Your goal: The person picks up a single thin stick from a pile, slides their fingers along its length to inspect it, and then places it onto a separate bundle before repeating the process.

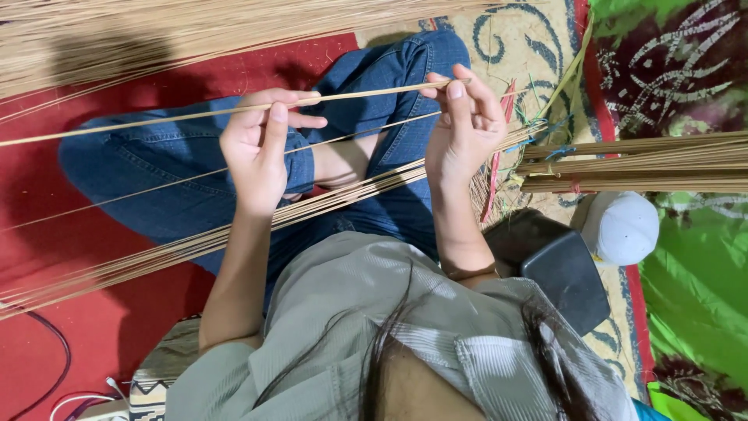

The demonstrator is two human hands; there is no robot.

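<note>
A: What do your hands have hold of?

B: Your left hand [261, 152] is curled shut on a thin stick [195, 115], thumb on top. Your right hand [466, 125] pinches the other end of that same stick with its fingertips. The stick runs across the picture above your knees.

A: Can you see the whole stick?

B: No. It goes off the left edge, so its far end is cut off. Part of it hides behind your left fingers too.

A: What else is near your hands?

B: A second thin stick [366, 131] runs just under the first one. It may touch your right hand, but I cannot tell for sure. A loose bundle of sticks [156, 257] lies across your lap on your blue jeans [156, 179]. Your arms cover the middle of it.

A: And at the sides?

B: A big pile of sticks [156, 31] sits at the top, cut off by the edge. A tied bundle [639, 162] lies at the right, near your right hand, on a patterned mat [530, 39]. A white cap [621, 228] and a dark box [557, 265] sit below it. Your hair hides part of the box
</note>
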